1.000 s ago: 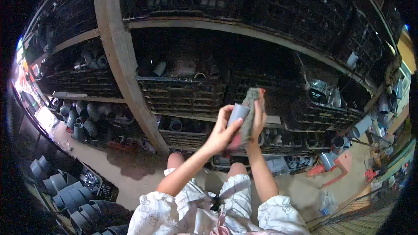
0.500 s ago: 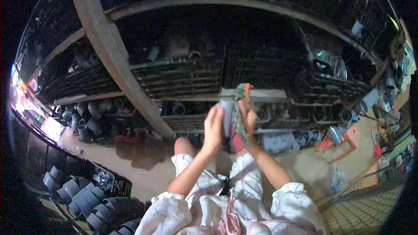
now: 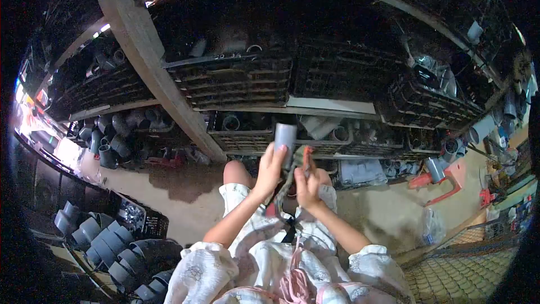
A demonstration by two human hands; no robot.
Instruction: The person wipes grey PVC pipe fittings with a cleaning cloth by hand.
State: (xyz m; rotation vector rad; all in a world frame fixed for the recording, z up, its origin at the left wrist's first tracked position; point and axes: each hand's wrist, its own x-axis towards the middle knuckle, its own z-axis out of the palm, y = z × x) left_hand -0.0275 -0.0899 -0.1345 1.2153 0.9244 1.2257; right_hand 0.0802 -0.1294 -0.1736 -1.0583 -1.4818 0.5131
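My left hand (image 3: 269,172) is wrapped round a short grey plastic pipe piece (image 3: 285,137), which points up and away from me. Just beside it, my right hand (image 3: 308,189) grips a crumpled green cloth (image 3: 299,160) with orange-red edging. The cloth trails down between my hands towards my lap, where a reddish end shows. Part of it is smeared by motion, and its upper end overlaps the lower side of the pipe piece in this view.
Dark shelves ahead hold black plastic crates (image 3: 239,83) of fittings, with a wooden post (image 3: 138,50) at the left. Grey pipe fittings (image 3: 109,245) are piled at lower left. A red plastic stool (image 3: 450,186) lies at the right, near a clear plastic bag (image 3: 432,226).
Both hands have come down nearer my lap. The cloth has moved down from alongside the pipe piece, whose upper part shows more now. The view has shifted, so the shelves show more clearly.
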